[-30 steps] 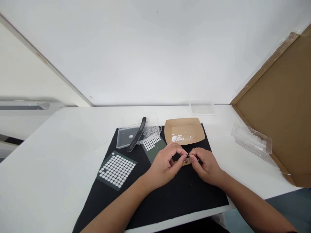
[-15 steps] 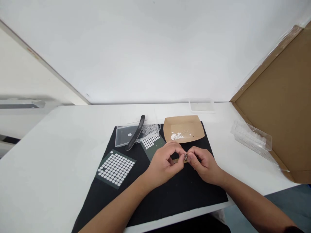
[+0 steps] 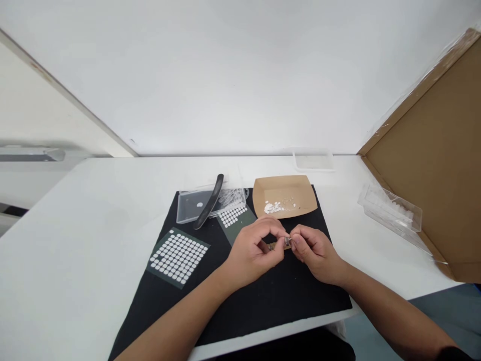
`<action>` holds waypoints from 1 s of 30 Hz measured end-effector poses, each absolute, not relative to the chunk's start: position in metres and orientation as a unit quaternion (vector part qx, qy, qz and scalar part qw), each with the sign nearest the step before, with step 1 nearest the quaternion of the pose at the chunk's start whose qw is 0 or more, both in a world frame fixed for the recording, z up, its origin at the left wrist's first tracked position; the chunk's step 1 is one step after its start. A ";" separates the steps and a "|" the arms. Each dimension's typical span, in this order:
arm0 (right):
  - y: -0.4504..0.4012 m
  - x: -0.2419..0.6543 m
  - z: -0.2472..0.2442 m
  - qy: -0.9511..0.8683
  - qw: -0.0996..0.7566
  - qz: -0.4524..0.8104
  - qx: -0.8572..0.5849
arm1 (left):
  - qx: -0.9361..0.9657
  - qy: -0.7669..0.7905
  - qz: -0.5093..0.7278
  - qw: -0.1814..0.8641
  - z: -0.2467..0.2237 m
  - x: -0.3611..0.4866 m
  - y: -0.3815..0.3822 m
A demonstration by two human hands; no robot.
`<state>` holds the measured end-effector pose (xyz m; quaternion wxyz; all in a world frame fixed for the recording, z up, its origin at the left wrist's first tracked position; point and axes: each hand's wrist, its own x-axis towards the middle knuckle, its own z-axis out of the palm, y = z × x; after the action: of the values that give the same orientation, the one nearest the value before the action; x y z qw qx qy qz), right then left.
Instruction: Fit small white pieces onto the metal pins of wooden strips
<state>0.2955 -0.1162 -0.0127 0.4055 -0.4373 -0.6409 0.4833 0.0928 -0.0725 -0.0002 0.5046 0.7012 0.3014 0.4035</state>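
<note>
Over the black mat (image 3: 278, 311), both hands meet in front of the cardboard tray. Thumb and index finger of my left hand (image 3: 257, 245) are pinched on a small dark, shiny piece (image 3: 287, 241), too small to name surely. My right hand (image 3: 315, 253) is closed too, its thumb and index fingertip together at the piece's right side. Whatever those right fingertips hold is too small to make out. Under the left fingers a strip of something yellowish-brown (image 3: 271, 246) shows, mostly hidden, with another dark shiny bit on it.
A brown cardboard tray (image 3: 310, 198) holds white scraps. Left of it are a clear box (image 3: 184, 210) with translucent pieces, a curved black nail file (image 3: 209, 203) and two green sheets of white dots (image 3: 178, 258). Clear containers (image 3: 415, 215) stand at right beside a big cardboard box (image 3: 443, 175).
The view has shifted slightly. The shiny piece shows a little more plainly between my fingertips, its angle a bit different. Both hands stay pinched in nearly the same place.
</note>
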 end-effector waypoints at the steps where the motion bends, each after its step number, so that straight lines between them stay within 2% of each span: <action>1: -0.116 0.296 -0.013 -0.637 0.408 0.488 -0.435 | 0.692 0.301 0.399 0.521 0.000 0.093 -0.073; 7: -0.115 0.296 -0.015 -0.617 0.422 0.514 -0.420 | 0.645 0.301 0.383 0.589 -0.004 0.092 -0.073; 21: -0.117 0.297 -0.011 -0.598 0.434 0.543 -0.398 | 0.611 0.275 0.374 0.640 -0.006 0.090 -0.072; 25: -0.117 0.299 -0.005 -0.647 0.412 0.480 -0.425 | 0.611 0.268 0.366 0.648 -0.005 0.089 -0.070; 30: -0.113 0.303 0.000 -0.754 0.391 0.311 -0.427 | 0.633 0.256 0.353 0.639 -0.004 0.087 -0.066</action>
<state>0.3033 -0.1128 0.0003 0.3907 -0.4271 -0.7539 0.3107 0.0869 -0.0657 -0.0040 0.6394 0.6330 0.2559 0.3535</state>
